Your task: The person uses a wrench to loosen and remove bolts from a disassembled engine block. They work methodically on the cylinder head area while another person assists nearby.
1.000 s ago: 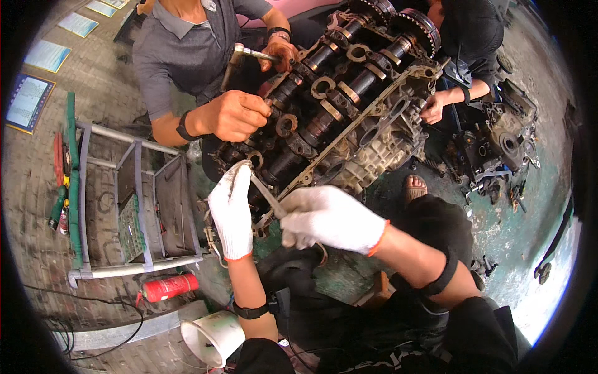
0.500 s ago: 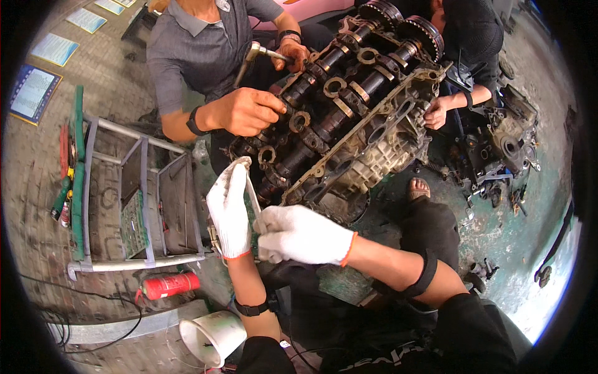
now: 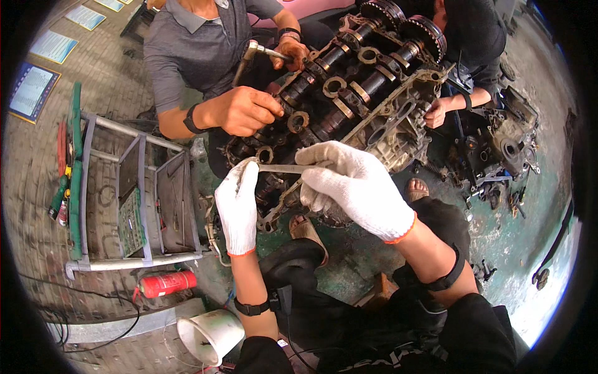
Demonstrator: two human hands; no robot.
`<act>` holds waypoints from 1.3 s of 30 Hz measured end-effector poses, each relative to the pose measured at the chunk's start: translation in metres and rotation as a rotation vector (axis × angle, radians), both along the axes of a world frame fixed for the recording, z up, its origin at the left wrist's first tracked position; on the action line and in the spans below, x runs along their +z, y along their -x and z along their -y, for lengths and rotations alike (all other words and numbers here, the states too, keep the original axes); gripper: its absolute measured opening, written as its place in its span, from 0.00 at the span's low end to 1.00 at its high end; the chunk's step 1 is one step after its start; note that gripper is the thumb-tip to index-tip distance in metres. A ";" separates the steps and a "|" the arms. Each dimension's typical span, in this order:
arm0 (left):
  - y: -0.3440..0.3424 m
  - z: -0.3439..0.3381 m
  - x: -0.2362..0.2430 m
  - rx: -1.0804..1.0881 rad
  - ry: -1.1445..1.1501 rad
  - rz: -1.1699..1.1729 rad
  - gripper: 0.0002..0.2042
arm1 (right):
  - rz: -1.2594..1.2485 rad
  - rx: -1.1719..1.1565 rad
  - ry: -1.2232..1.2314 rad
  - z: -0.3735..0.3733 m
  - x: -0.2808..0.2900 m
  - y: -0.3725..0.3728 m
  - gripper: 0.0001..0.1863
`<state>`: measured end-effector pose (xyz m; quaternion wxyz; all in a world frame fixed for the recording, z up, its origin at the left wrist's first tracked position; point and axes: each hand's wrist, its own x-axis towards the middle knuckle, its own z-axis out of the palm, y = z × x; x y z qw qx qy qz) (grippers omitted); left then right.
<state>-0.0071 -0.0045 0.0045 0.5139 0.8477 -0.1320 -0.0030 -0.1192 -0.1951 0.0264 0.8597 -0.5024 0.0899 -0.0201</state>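
In the head view, the left hand (image 3: 237, 209) and right hand (image 3: 361, 187) both grip the tool (image 3: 281, 168), near the engine (image 3: 398, 148). Its camshafts (image 3: 329, 126) are already uncovered, but not removed; other parts (image 3: 509, 147) lie on the floor (image 3: 514, 246).

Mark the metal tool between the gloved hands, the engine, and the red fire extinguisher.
Metal tool (image 3: 280, 168): head view, on its exposed shank.
Engine (image 3: 346, 107): head view, on its upper side.
Red fire extinguisher (image 3: 167, 284): head view, middle of its body.
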 end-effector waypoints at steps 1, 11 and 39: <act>0.000 0.000 0.000 0.004 -0.011 0.008 0.14 | 0.000 -0.014 -0.003 0.003 0.000 0.000 0.14; 0.000 0.002 -0.002 0.040 0.075 -0.041 0.14 | -0.056 -0.078 -0.013 0.024 -0.009 0.001 0.16; -0.005 -0.005 0.005 -0.003 0.247 -0.047 0.14 | 0.078 0.423 0.086 -0.102 -0.043 -0.008 0.14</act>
